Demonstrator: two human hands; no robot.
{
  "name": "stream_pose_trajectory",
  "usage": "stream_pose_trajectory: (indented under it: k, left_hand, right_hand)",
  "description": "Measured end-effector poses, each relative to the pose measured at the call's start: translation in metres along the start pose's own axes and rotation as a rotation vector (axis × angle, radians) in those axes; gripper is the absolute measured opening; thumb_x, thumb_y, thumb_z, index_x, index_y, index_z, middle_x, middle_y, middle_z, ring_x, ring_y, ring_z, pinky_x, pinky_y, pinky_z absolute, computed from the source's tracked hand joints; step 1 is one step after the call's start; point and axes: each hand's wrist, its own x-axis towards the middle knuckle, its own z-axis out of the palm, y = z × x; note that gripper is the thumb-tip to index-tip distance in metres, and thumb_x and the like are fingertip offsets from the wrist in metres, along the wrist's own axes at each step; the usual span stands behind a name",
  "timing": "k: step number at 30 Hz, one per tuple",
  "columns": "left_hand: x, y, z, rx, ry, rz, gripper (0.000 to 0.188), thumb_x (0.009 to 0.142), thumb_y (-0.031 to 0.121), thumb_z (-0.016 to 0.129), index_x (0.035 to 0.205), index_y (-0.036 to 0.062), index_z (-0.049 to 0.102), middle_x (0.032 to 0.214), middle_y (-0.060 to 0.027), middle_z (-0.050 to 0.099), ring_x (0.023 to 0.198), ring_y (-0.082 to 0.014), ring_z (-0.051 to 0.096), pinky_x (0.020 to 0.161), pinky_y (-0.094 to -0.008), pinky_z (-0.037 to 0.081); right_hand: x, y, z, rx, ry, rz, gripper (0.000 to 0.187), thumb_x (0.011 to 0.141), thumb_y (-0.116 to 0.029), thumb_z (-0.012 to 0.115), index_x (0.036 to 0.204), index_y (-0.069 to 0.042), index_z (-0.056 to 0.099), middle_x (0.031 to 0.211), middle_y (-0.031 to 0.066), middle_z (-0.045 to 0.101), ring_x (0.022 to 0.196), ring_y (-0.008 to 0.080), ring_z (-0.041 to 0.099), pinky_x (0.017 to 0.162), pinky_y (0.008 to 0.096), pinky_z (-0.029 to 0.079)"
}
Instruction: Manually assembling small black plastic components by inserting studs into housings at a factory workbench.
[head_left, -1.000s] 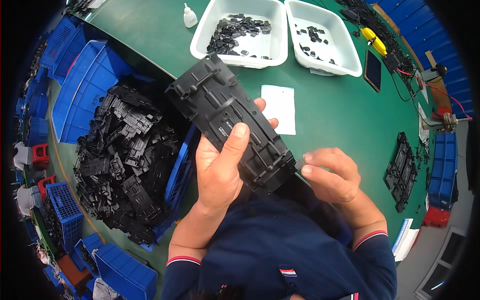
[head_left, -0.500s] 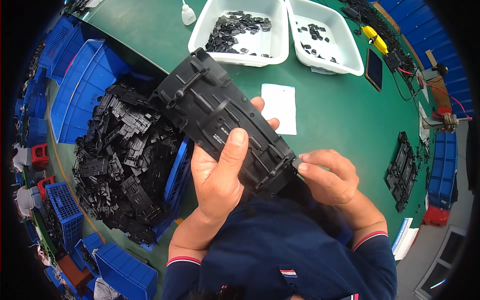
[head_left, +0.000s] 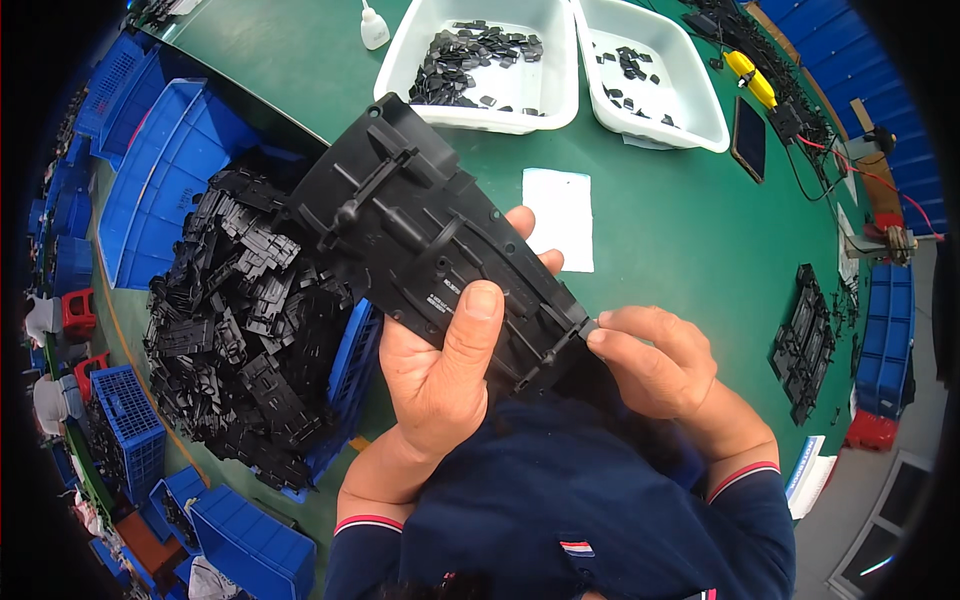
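My left hand (head_left: 440, 375) is closed round a long black moulded plastic housing (head_left: 390, 235), thumb on top and fingertips showing past its far edge. The housing is tilted, its wide end up to the left and its narrow end near my right hand. Ribs, round bosses, screw holes and small pale print mark the face turned up. My right hand (head_left: 655, 360) pinches a small dark piece (head_left: 588, 328) against the corner of the narrow end. Fingertips hide most of that piece.
Two white tubs (head_left: 392, 85) with small black pieces stand at the back of the green table (head_left: 690, 230). White paper (head_left: 558, 220) lies before them. A blue crate at left overflows with black plastic parts (head_left: 240, 330). At right lie a phone (head_left: 748, 140) and black moulded parts (head_left: 805, 340).
The housing has tipped, its wide end shifting slightly left and nearer the camera. My right fingertips have moved slightly left and down, staying at its narrow end.
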Motion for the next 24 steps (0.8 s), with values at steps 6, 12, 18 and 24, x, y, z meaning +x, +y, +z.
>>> stream_pose_trajectory:
  k: [6, 12, 18, 24]
  left_hand:
    - [-0.002, 0.000, 0.000, 0.018, -0.017, 0.007, 0.040, 0.097, 0.006, 0.046, 0.134, -0.0037, 0.039, 0.128, -0.0239, 0.052, 0.110, -0.0301, 0.060, 0.094, -0.0399, 0.051]
    - [-0.003, -0.002, -0.002, 0.011, -0.021, 0.016, 0.038, 0.097, 0.006, 0.046, 0.133, -0.0041, 0.041, 0.129, -0.0238, 0.052, 0.110, -0.0298, 0.060, 0.094, -0.0402, 0.050]
    - [0.005, -0.013, -0.016, -0.014, 0.086, -0.044, 0.037, 0.097, 0.006, 0.046, 0.133, -0.0038, 0.040, 0.129, -0.0220, 0.052, 0.111, -0.0293, 0.059, 0.094, -0.0405, 0.051]
    - [0.011, -0.032, -0.029, -0.095, 0.206, -0.228, 0.036, 0.097, 0.010, 0.050, 0.129, -0.0020, 0.041, 0.124, -0.0209, 0.054, 0.104, -0.0316, 0.062, 0.084, -0.0430, 0.057]
  right_hand:
    - [0.002, -0.002, -0.002, -0.010, -0.044, 0.009, 0.031, 0.068, 0.008, 0.066, 0.099, 0.001, 0.064, 0.087, 0.0130, 0.061, 0.066, 0.0224, 0.063, 0.052, 0.0289, 0.052]
    - [0.004, -0.001, 0.000, 0.007, -0.069, 0.035, 0.031, 0.069, 0.008, 0.067, 0.099, -0.001, 0.064, 0.087, 0.0119, 0.062, 0.066, 0.0217, 0.063, 0.052, 0.0291, 0.052]
    - [0.021, 0.014, -0.011, 0.166, -0.095, 0.191, 0.030, 0.069, 0.003, 0.073, 0.098, -0.002, 0.066, 0.086, 0.0114, 0.065, 0.068, 0.0222, 0.065, 0.059, 0.0308, 0.053]
    - [0.065, 0.113, -0.035, 0.025, 0.110, 0.683, 0.015, 0.081, -0.009, 0.069, 0.091, 0.002, 0.070, 0.077, 0.0102, 0.069, 0.069, 0.0127, 0.064, 0.064, 0.0260, 0.051]
